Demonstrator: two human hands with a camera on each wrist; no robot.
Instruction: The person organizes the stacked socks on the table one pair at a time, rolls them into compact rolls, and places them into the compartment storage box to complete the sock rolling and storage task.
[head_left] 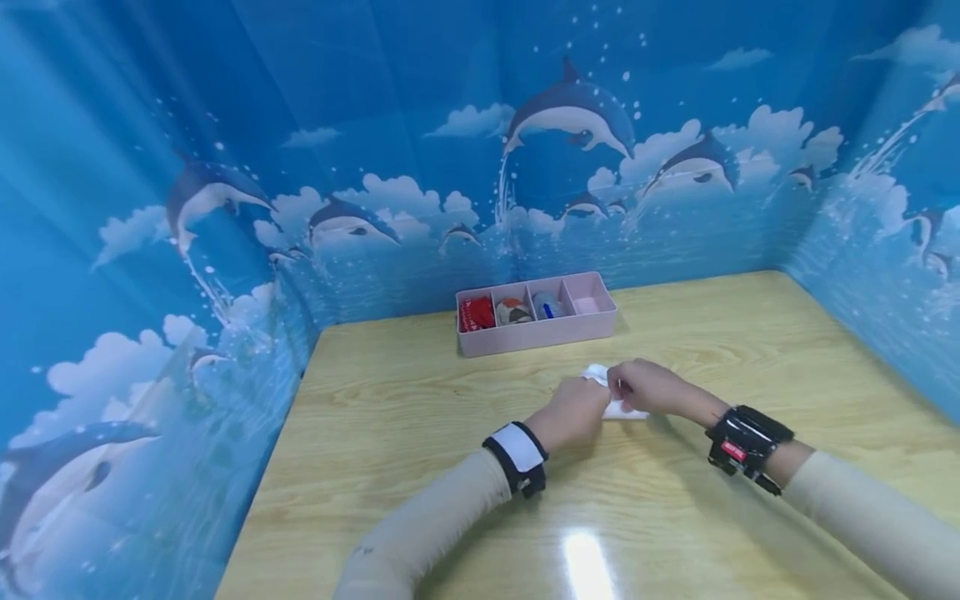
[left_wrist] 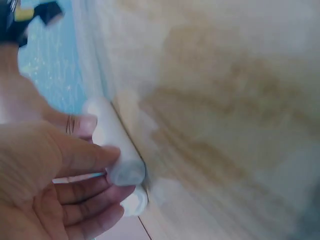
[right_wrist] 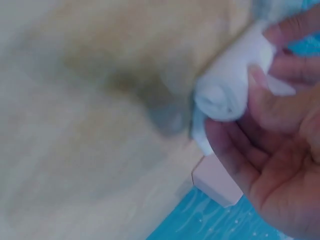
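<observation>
A white cloth (head_left: 624, 412), partly rolled up, lies on the wooden table between the two hands. My left hand (head_left: 576, 410) grips one end of the roll; in the left wrist view its thumb presses on the white roll (left_wrist: 116, 142) with the other fingers under it. The right hand (head_left: 648, 385) pinches the opposite end. In the right wrist view the cloth roll (right_wrist: 232, 75) shows a spiral end, with thumb on top and fingers around it. A flat part of the cloth extends past the roll. The exact kind of cloth item cannot be told.
Behind the hands, a pink divided box (head_left: 536, 335) stands near the table's back edge. Its compartments hold a red folded cloth (head_left: 477, 313), a patterned bundle (head_left: 513, 311) and a grey-blue bundle (head_left: 547, 305). A blue dolphin curtain (head_left: 420, 150) surrounds the table (head_left: 390, 400).
</observation>
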